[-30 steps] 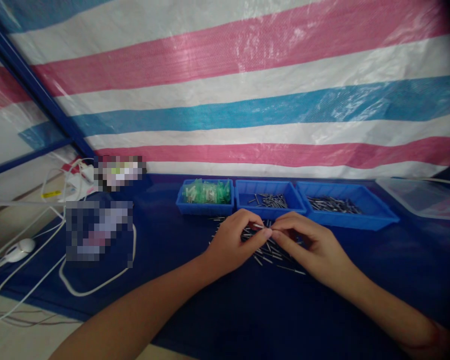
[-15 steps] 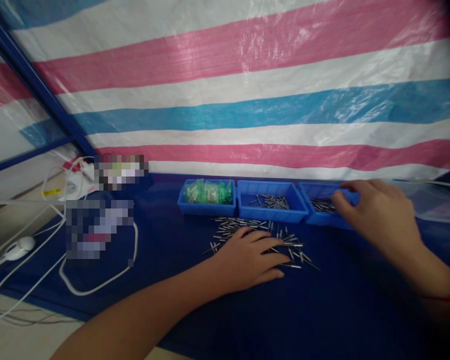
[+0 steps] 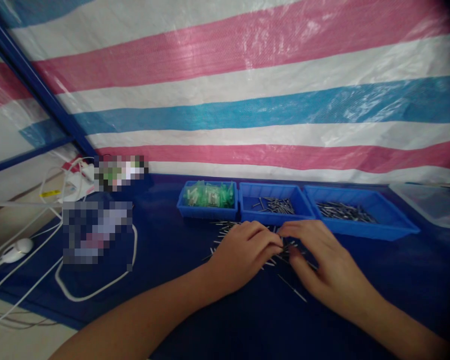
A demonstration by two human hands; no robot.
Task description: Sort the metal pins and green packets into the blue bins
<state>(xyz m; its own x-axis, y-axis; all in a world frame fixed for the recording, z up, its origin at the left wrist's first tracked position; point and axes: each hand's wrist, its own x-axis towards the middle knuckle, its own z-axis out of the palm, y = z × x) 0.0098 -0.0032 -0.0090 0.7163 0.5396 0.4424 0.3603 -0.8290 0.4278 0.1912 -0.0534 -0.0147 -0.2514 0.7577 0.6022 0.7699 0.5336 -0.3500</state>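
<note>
Slim metal blind rivets [image 3: 223, 231] lie in a loose pile on the blue tabletop, partly covered by my hands. My left hand [image 3: 243, 250] is over the pile with its fingers curled and tips pinched together; dark rivet stems show at the fingertips. Facing it from the right, my right hand [image 3: 318, 257] has its thumb and index finger apart around the same rivets, close to my left fingertips. One rivet [image 3: 292, 288] lies by itself in front of the hands. Behind the pile stand a middle blue bin [image 3: 273, 217] and a right blue bin [image 3: 375, 231], each holding rivets.
A left blue bin [image 3: 206, 214] holds green-tinted plastic packets [image 3: 210, 194]. A clear plastic lid or tray [image 3: 431, 205] sits at far right. White cables [image 3: 75, 298] and a white mouse-shaped device [image 3: 18, 249] lie left. A striped tarp [image 3: 247, 115] hangs behind.
My right hand has moved from the right bin down and left to the pile, uncovering that bin. My left fingers have drawn together from spread. A single rivet now lies nearer the front.
</note>
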